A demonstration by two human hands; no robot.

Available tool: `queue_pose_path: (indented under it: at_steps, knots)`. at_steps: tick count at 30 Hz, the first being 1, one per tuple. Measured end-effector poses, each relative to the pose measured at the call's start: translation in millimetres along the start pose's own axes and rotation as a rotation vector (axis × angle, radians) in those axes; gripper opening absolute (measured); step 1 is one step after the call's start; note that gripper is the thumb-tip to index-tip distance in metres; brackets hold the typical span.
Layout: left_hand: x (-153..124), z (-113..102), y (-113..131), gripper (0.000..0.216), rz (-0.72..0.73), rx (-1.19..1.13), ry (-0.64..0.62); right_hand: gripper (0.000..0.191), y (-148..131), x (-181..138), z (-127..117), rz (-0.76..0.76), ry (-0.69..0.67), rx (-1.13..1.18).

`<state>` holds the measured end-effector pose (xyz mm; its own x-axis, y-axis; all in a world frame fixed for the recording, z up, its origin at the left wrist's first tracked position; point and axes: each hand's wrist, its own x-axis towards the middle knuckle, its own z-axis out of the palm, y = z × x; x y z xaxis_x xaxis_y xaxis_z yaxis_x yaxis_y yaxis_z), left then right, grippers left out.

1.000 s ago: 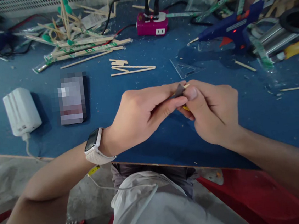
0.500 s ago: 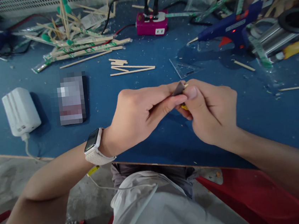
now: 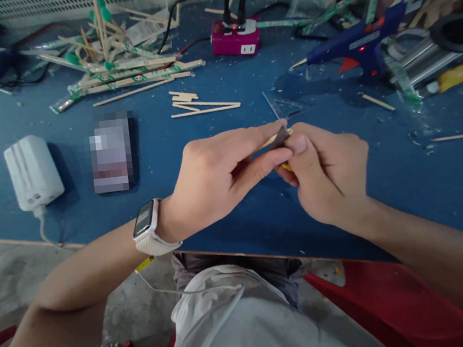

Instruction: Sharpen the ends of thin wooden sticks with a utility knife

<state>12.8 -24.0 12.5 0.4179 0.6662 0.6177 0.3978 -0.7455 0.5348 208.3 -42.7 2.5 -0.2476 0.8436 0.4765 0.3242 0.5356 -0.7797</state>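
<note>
Both hands meet above the blue table (image 3: 218,208) in the middle of the view. My left hand (image 3: 219,175) pinches a thin wooden stick (image 3: 271,139) between thumb and fingers. My right hand (image 3: 330,171) is closed round a small yellow-handled knife, whose dark blade (image 3: 281,137) lies against the stick just past my thumb. A bit of the yellow handle (image 3: 286,166) shows under the fingers. A white watch (image 3: 148,226) is on my left wrist.
Cut wooden sticks (image 3: 199,105) lie just beyond my hands. A heap of sticks and green-printed wrappers (image 3: 121,69) sits far left. A pink power strip (image 3: 236,36), blue glue gun (image 3: 354,42), clear triangle ruler (image 3: 288,107), white charger (image 3: 32,171) and phone (image 3: 111,152) surround them.
My left index finger has lifted and stretched out along the stick. The blade has tilted slightly. Both hands otherwise stay in the same place.
</note>
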Motion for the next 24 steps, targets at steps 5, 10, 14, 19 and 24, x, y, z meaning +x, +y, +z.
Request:
queue_pose_path:
  at_steps: [5, 10, 14, 19, 24]
  knots:
    - [-0.5, 1.0, 0.1, 0.024, 0.01, -0.045, -0.04, 0.043, 0.1, 1.8, -2.4, -0.017, -0.021, -0.043]
    - [0.7, 1.1, 0.0, 0.021, 0.055, -0.093, -0.041, 0.041, -0.8, 2.7, -3.8, -0.049, -0.026, -0.025]
    - [1.3, 1.4, -0.9, 0.024, 0.101, -0.078, -0.019, 0.042, -0.8, 3.3, -4.1, -0.053, -0.02, -0.023]
    - [0.8, 0.8, -1.3, 0.025, 0.09, -0.058, -0.009, 0.042, -2.9, 3.0, -3.2, -0.025, -0.031, -0.021]
    - [0.8, -0.7, 0.8, 0.025, 0.048, -0.04, -0.02, 0.042, -2.3, 1.9, -2.2, -0.049, -0.026, -0.007]
